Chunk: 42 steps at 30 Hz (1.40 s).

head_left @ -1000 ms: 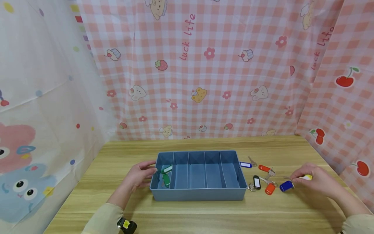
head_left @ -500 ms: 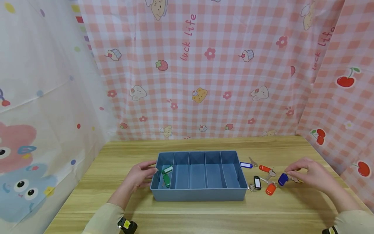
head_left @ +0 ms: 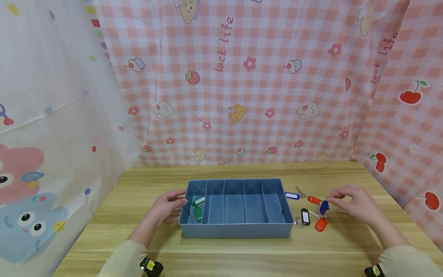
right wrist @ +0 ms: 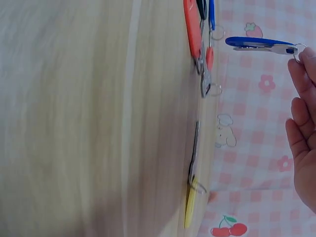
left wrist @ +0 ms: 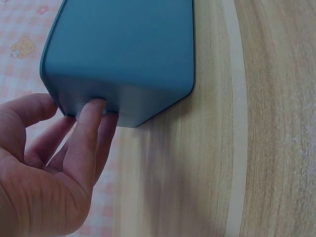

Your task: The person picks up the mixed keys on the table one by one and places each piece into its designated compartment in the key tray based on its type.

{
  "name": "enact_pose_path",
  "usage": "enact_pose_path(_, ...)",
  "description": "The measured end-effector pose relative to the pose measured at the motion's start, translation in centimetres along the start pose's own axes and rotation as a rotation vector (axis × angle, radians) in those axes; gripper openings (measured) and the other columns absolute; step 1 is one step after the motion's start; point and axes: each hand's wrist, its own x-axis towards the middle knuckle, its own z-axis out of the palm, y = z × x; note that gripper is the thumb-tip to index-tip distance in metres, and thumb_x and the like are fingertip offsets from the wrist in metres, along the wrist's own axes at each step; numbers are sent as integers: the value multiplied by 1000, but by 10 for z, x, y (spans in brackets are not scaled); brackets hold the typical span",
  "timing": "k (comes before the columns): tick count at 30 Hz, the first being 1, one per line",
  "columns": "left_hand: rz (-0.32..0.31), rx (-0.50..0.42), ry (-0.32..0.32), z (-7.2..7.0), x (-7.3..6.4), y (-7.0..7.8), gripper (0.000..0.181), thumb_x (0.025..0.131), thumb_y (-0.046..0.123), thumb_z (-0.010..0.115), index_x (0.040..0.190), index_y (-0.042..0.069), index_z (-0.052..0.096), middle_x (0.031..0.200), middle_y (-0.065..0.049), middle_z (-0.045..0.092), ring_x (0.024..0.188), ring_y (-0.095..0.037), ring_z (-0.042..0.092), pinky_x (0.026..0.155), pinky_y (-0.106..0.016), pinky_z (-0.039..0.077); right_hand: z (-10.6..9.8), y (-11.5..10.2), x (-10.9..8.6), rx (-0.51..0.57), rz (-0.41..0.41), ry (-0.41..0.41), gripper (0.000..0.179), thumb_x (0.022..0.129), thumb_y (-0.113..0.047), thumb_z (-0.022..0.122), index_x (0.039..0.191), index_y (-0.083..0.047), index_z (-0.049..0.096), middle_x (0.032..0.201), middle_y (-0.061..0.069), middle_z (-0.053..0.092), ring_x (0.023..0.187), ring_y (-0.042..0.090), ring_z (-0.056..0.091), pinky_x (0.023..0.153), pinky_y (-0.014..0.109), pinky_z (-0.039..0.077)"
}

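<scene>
My right hand (head_left: 356, 204) pinches the ring of a blue key tag (head_left: 323, 207), which hangs with its key above the table. In the right wrist view the blue tag (right wrist: 259, 41) and its key (right wrist: 284, 49) dangle from the fingertips. My left hand (head_left: 166, 207) rests its fingers against the left end of a blue-grey divided box (head_left: 235, 230). Seen from the left wrist, those fingertips (left wrist: 96, 106) touch the outer end wall (left wrist: 148, 101). Two green key tags (head_left: 197, 213) lie in the box's leftmost compartment.
Right of the box lie a blue-framed tag (head_left: 292, 196), a black-framed tag (head_left: 305, 216) and two red tags (head_left: 321, 224) with keys. A yellow tag (right wrist: 190, 207) with a key lies near the right hand. Patterned cloth (head_left: 242, 88) hangs behind the table.
My right hand has let go of the yellow-tagged key, lifted the blue key tag by its ring and moved left with it. My left hand has stayed at the box.
</scene>
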Motion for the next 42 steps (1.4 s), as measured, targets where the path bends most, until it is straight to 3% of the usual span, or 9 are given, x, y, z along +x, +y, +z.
enact_pose_path(8, 5, -1, -2, 0, -1, 0, 47, 95, 11, 66, 140, 3, 55, 129, -24, 60, 102, -30, 67, 77, -47, 58, 8, -11, 7, 30, 13, 27, 5, 85, -20, 80, 83, -19, 76, 84, -7, 65, 83, 6, 50, 69, 32, 44)
enact_pose_path(18, -1, -5, 1, 0, 0, 0, 47, 96, 10, 65, 141, 4, 55, 128, -22, 61, 100, -28, 67, 75, -44, 58, 10, -30, 16, 46, 38, 17, 9, 87, -22, 78, 88, -12, 77, 87, -1, 67, 91, 23, 53, 75, 44, 45)
enact_pose_path(29, -7, -18, -1, 0, 1, 0, 47, 95, 11, 67, 140, 4, 55, 128, -22, 61, 99, -27, 67, 76, -44, 58, 15, -46, 25, 56, -9, 87, 9, 88, -22, 78, 89, -13, 77, 89, 0, 67, 89, 18, 53, 73, 41, 45)
enact_pose_path(42, 8, -39, -10, 0, 4, -2, 47, 95, 8, 64, 141, 2, 54, 130, -26, 59, 94, -24, 69, 73, -42, 59, 14, -69, 41, 118, -5, 85, 15, 91, -24, 75, 91, -10, 76, 93, 5, 66, 95, 24, 54, 81, 48, 43)
